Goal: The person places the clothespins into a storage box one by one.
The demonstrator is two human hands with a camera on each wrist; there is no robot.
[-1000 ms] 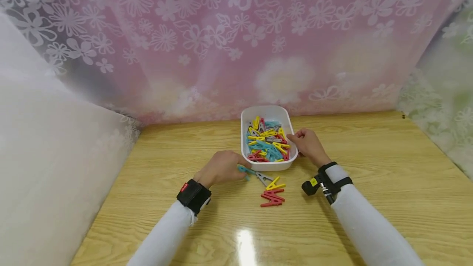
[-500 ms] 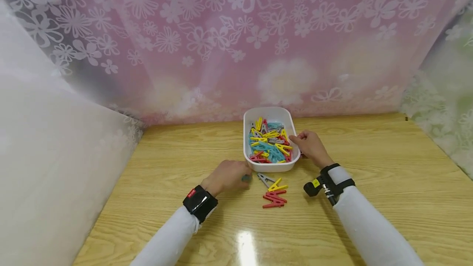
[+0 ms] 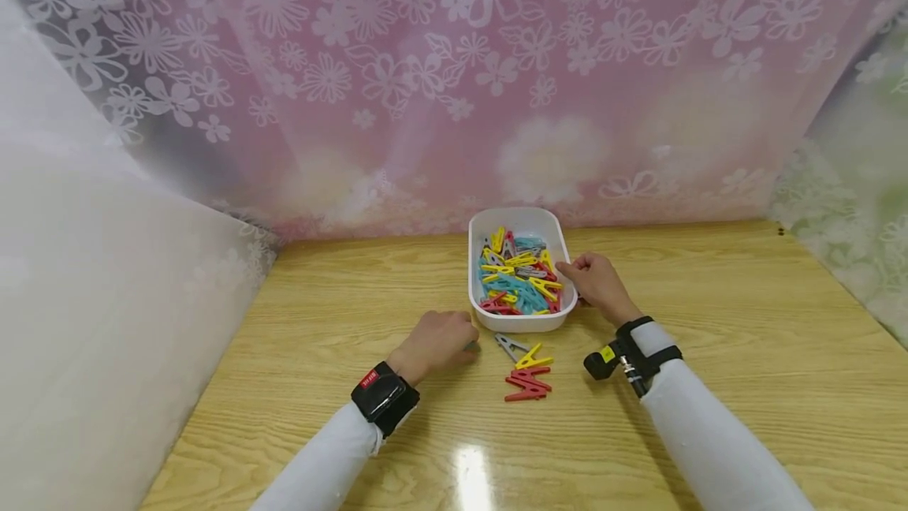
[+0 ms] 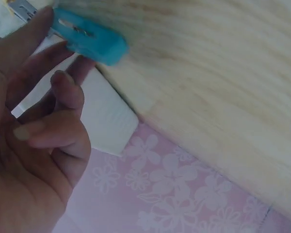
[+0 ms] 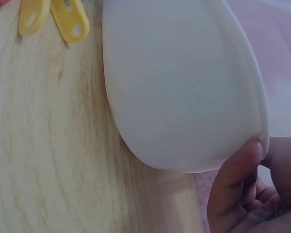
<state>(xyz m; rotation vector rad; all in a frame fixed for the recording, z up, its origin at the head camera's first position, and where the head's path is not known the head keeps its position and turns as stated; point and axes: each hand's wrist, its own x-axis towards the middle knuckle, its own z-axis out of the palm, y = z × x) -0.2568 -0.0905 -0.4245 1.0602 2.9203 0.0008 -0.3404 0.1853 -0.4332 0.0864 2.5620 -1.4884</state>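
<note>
A white plastic bin (image 3: 528, 324) stands on the table, filled with yellow, teal, red and grey clothespins. My right hand (image 3: 599, 286) pinches its right rim between thumb and fingers; the right wrist view shows the thumb on the edge. Just left of the bin's front corner is my left hand (image 3: 436, 345). It pinches a teal clothespin (image 4: 89, 36) between thumb and fingertip, mostly hidden by the hand in the head view. In front of the bin lie a grey clothespin (image 3: 511, 346), a yellow clothespin (image 3: 534, 357) and red clothespins (image 3: 528, 383), roughly in a line.
The wooden tabletop (image 3: 340, 290) spreads out on both sides of the bin. A pink flowered cloth (image 3: 397, 140) hangs right behind the table's back edge. White cloth (image 3: 106, 298) borders the left side.
My left hand has moved slightly down over the teal clothespin, which showed beside the grey one and is now mostly covered. My right hand stays on the rim.
</note>
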